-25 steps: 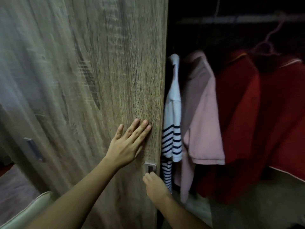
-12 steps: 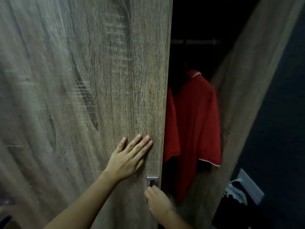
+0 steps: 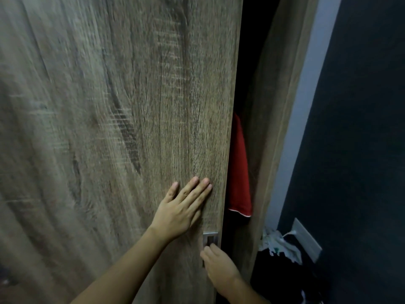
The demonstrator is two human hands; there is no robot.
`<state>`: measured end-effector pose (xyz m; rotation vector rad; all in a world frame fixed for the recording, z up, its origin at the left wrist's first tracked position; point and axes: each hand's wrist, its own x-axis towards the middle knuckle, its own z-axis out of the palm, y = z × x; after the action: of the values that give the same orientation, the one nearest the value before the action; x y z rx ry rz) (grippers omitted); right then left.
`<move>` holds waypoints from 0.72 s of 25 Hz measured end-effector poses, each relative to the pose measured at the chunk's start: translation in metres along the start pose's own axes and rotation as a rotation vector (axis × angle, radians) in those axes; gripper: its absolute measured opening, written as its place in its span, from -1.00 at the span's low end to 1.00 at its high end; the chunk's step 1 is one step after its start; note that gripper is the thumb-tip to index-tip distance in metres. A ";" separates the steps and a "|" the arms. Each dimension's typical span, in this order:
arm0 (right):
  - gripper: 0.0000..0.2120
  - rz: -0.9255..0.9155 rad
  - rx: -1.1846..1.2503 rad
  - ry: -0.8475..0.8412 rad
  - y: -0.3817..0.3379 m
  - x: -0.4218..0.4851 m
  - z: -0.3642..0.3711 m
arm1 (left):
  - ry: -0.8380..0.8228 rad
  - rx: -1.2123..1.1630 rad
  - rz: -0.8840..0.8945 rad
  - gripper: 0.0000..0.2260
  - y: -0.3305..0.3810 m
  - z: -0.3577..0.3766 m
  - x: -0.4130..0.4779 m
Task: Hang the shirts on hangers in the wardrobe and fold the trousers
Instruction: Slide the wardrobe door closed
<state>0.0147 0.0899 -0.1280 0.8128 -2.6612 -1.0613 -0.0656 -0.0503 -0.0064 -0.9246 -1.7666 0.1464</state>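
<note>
**Narrow Gap, Red Sleeve at Risk**

Pressing flat on the sliding door (image 3: 131,128) with the left hand (image 3: 182,211), fingers straight, nothing held. Hooking at the recessed handle (image 3: 210,239) with the right hand (image 3: 219,266), fingers curled, tips at the metal pull; depth of the hold hidden behind the knuckles.

Inside the wardrobe, showing through a slim dark gap between the door edge and the side panel (image 3: 269,106): a red shirt (image 3: 238,172), white-trimmed sleeve hem hanging just beside the door edge. No hanger or rail in sight. Down at the lower right, a heap of dark and pale cloth (image 3: 276,243) near a wall socket (image 3: 306,240); impossible to say whether trousers.

Likely to pinch that sleeve if slid fully shut, with fabric hanging right in the closing line. Could drag the shirt askew or jam the door. Risky too for the right fingertips, so close to the closing edge. Worth tucking the sleeve inward first, then sliding slowly.
</note>
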 end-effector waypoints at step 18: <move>-0.58 0.029 0.088 -0.069 0.043 -0.057 0.030 | -0.026 0.000 -0.001 -0.39 0.064 0.017 0.045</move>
<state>0.0339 0.1644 -0.1181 0.7638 -2.7860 -0.9890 -0.0521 0.0286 -0.0122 -0.9253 -1.7914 0.1580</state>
